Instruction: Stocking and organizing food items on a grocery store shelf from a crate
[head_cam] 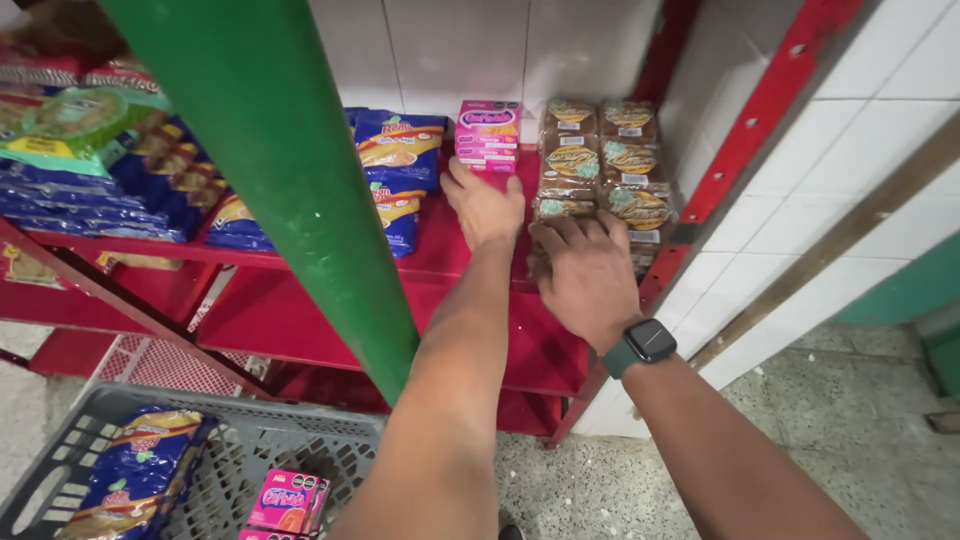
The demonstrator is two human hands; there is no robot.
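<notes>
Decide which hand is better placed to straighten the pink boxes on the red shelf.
Probably left: the left hand already touches the pink boxes, while the right hand rests on the brown packets.

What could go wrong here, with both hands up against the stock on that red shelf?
1. The left hand touches the stack of pink boxes; a nudge could likely topple it backward or sideways.
2. The right hand rests against the stacked brown bread packs near the shelf's front; pressing could squash them or slide the lower packs off the red shelf.
3. The green post blocks part of the view and might catch the left forearm.
</notes>
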